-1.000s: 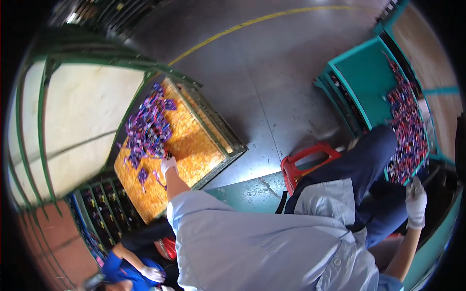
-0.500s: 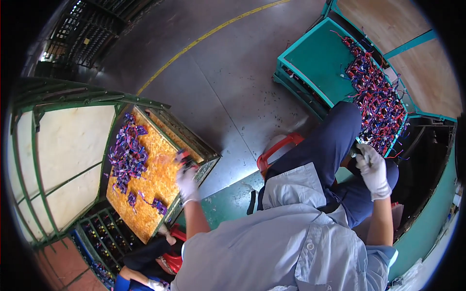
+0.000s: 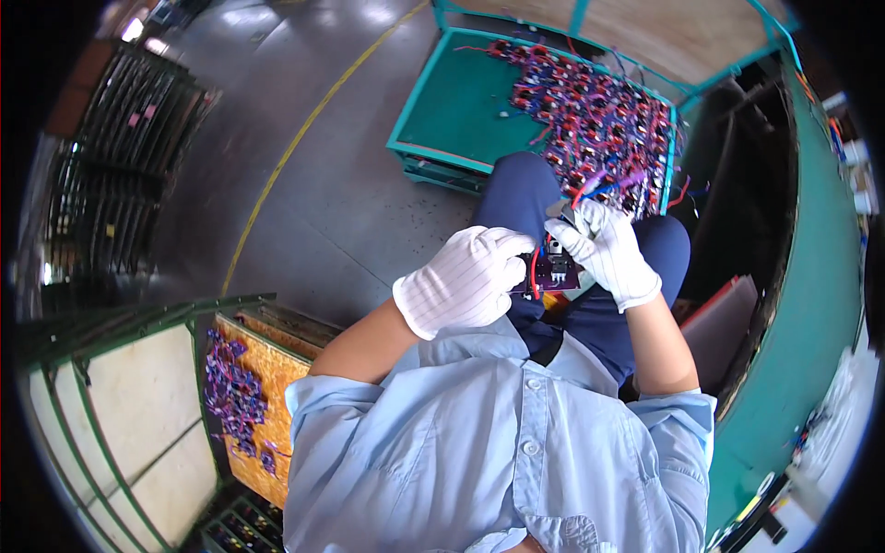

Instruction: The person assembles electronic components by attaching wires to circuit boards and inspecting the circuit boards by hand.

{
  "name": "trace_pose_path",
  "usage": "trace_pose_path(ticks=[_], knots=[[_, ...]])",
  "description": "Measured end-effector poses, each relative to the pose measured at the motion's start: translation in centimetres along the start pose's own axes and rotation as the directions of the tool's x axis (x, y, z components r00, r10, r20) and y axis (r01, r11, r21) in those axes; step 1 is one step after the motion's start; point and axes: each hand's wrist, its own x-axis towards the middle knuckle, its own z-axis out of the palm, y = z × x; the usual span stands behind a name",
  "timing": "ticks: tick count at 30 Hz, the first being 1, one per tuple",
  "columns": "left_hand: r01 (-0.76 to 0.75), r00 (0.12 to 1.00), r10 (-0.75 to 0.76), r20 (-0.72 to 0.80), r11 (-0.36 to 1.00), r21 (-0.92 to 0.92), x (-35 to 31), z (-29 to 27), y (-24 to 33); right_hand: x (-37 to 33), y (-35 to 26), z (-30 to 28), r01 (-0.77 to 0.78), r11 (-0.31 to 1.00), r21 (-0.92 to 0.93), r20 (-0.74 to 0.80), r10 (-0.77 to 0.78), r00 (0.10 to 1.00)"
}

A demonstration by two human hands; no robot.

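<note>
Dark racks (image 3: 111, 166) line the floor well to the left of the teal table (image 3: 461, 101), the landmark of this workshop scene. Nearer the wearer than the table, and also well to its left, a pale panel (image 3: 129, 442) in a green frame stands beside a wooden board (image 3: 290, 373), on which a heap of purple wired parts (image 3: 235, 392) lies. A yellow line (image 3: 277, 170) runs along the floor left of the table. On the wearer's side of the table, the left hand (image 3: 466, 278), in a striped white glove, grasps the left edge of a purple circuit board (image 3: 560, 269) — a part with a red wire, set over the lap, just short of the table's near edge. The gloved right hand (image 3: 610, 253) curls its fingers at the board's upper right; whether they grip it or a wire, one cannot tell. Behind it, a dense pile of wired boards (image 3: 599, 115) covers the table's right portion — red, purple and blue wires tangled throughout. A green partition (image 3: 793, 313) rises right of the table.
</note>
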Motion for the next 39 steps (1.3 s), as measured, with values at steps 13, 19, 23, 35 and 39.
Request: trace_pose_path(ticks=[13,19,23,35,39], knots=[[0.052,0.998,-0.063,-0.020,0.933,-0.356,2.1,-1.6,0.9,-2.0,-0.5,-1.2,-0.443,0.713,0.544,0.209,0.396,0.894],[0.106,0.959,-0.235,-0.157,0.814,-0.571,2.4,-0.5,1.7,-2.2,-0.6,-1.9,-0.324,0.798,0.509,0.086,0.328,0.941],[0.029,0.912,-0.315,-0.261,0.688,-0.726,3.1,0.2,2.1,-1.8,-0.9,-1.5,-0.471,0.369,0.801,0.220,0.550,0.806],[0.086,0.918,-0.114,-0.380,0.992,-0.090,3.3,3.4,-2.5,-1.0,-1.1,-1.7,-0.487,0.380,0.786,0.264,0.507,0.821],[0.302,0.841,-0.508,0.186,0.157,-0.940,3.0,5.1,0.0,-1.1,-1.0,-3.9,0.005,0.899,0.438,-0.092,0.039,0.995]])
